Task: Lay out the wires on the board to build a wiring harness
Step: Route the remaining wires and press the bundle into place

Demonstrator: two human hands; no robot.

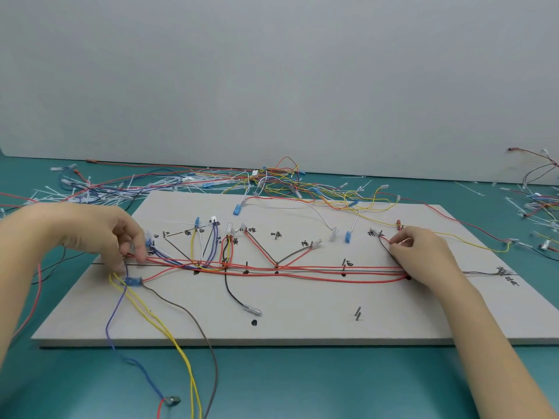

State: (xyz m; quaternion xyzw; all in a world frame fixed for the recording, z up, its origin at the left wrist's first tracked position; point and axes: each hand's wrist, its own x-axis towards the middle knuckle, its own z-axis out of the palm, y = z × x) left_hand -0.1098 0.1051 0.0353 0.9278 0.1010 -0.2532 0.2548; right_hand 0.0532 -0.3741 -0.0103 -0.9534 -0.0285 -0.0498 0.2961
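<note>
While both ends of the long red wire (302, 269) are held, the step in hand appears to be routing that wire along the main trunk of the harness board (302, 325); the board lies flat on the teal bench (332, 382), with handwritten marks and small pins at each branch point. The left hand (99, 234) is closed in a pinch at the left end of the trunk, fingers pressed onto the red wires beside a blue connector (148, 241); the right hand (423, 252) is likewise pinched, gripping red wire near the pin at the right branch, close to a red terminal (399, 223). The bundle between the hands runs nearly straight, touching the dark trunk wire; yellow wires (169, 334), a blue wire (116, 313) and a grey-brown wire (196, 322) trail off the front edge, not yet routed. A heap of spare wires and cable ties (211, 182) lies behind the board.

The next move probably calls for even tension from both hands, seating the red wire against the pins without dislodging the neighbouring branches; slack near the left connector should be taken up first.
</note>
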